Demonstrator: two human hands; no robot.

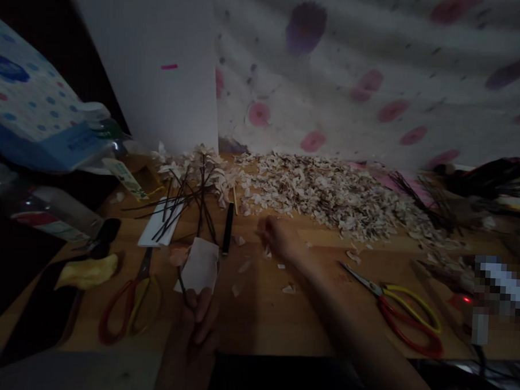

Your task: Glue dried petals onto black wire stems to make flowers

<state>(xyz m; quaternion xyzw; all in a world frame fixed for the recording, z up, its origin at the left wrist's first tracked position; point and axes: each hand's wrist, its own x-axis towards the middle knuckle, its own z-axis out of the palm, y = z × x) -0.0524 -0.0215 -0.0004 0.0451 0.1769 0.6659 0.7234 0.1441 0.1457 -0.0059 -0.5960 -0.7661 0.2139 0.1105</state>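
Observation:
My left hand (196,324) is closed at the front edge of the table. Its fingers grip a dark thin stem topped by a small pinkish flower (178,256), and a piece of white paper (202,264) rises from the same fingers. My right hand (279,237) reaches over the wood just in front of a wide heap of dry pale petals (320,189). Its fingers are drawn together and slightly blurred; whether a petal is between them is too small to tell. Loose petals (288,289) lie scattered between the two hands.
Scissors with red and yellow handles lie at left (130,307) and right (410,316). Finished-looking flowers on dark stems (201,169) rest behind, over a white pad (161,222). A black stick (228,228), a phone (44,306) and plastic bottles (52,212) are about.

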